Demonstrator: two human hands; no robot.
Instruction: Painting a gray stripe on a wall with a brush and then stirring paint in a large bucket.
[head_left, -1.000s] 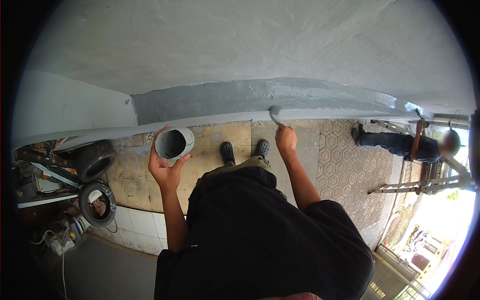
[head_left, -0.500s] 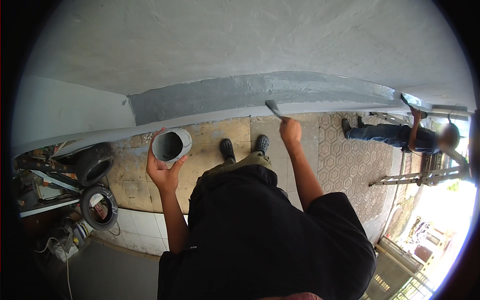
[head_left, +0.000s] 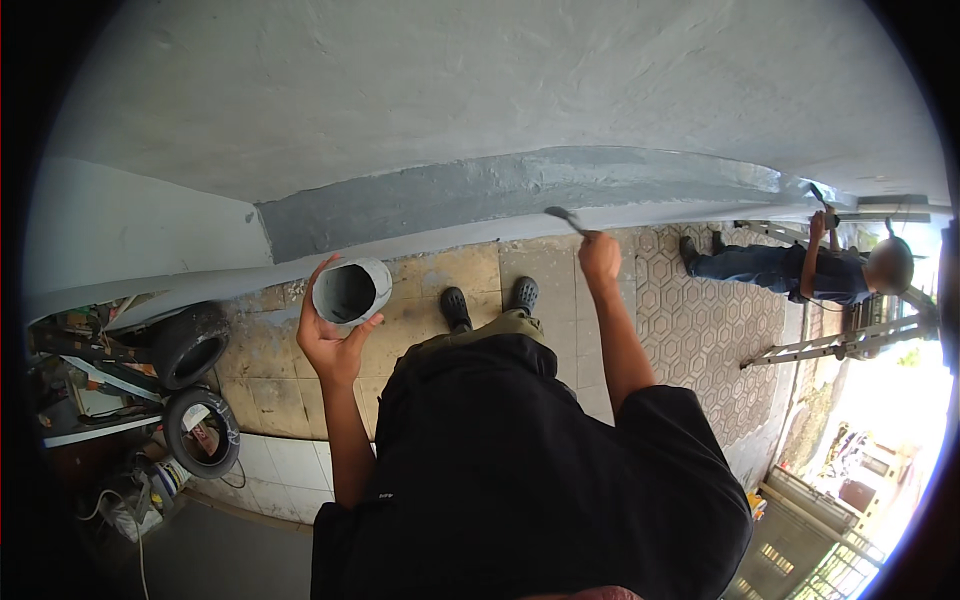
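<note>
My left hand (head_left: 333,345) is wrapped round a round, pale grey tub (head_left: 377,287), its mouth tilted toward me and its inside coated with dark grey paint. In my right hand (head_left: 600,258) is a paintbrush (head_left: 566,214) with a dark, flat, bent tip pointing left. That tip overlaps the lower border of a dark grey painted band (head_left: 400,205) running along the wall; whether it touches cannot be made out. Toward the right the band looks shinier. Above it the wall (head_left: 480,80) is paler grey.
At the right, a co-worker (head_left: 835,275) reaches to the band with a dark tool, beside a stepladder (head_left: 840,350). Old tyres (head_left: 200,430) and clutter lie at the left. Yellowish tiles (head_left: 420,350) lie underfoot, and hexagon-patterned paving (head_left: 700,340) stretches to the right.
My right hand and the paintbrush have shifted a little to the right along the band's lower border. My left hand holds the tub almost still. The co-worker's arms have moved.
</note>
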